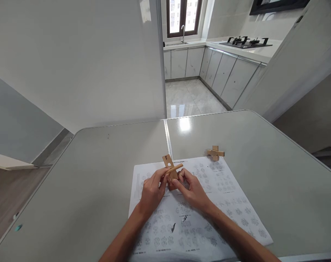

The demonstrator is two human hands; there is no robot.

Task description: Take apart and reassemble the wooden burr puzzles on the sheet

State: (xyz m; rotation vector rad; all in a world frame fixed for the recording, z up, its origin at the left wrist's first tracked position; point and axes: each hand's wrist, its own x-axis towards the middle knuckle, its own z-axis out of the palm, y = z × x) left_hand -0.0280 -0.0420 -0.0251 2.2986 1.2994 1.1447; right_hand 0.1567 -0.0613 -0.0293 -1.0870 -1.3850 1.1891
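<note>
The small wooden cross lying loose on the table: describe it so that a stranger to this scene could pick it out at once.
Start at the grey table and find the printed sheet in front of the person. At the sheet's far right corner lies the small wooden cross. Unlike the wooden pieces gripped in the left hand and right hand, it lies alone, untouched.

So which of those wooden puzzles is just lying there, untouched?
The small wooden cross by the paper's far right corner; the other puzzle is held between the left hand and right hand.
</note>
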